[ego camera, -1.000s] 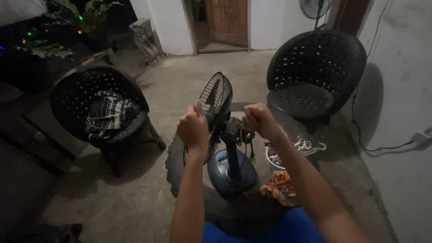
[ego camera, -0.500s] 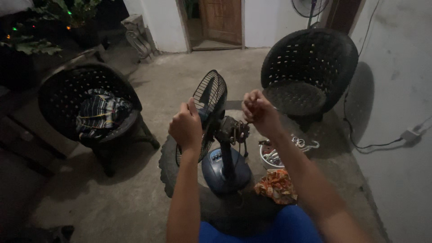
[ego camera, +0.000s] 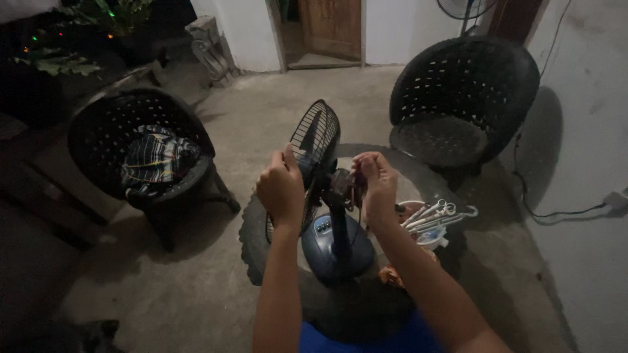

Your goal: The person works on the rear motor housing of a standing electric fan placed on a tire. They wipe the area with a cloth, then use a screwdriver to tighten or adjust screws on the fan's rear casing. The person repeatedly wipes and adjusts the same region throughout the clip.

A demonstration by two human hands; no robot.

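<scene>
A small desk fan with a black wire grille and a blue base stands on a tyre table, its back turned to me. My left hand grips the fan's head from the left, thumb up against the grille. My right hand pinches at the exposed motor behind the grille, fingers curled on it. Whether it holds a small part I cannot tell.
Several spanners lie in a white bowl at my right. Two black round chairs stand at left and at far right; the left one holds folded striped cloth. A cable and socket run along the right wall.
My view has shifted slightly. Both hands stay on the fan's head, and the right one has come in closer to the motor.
</scene>
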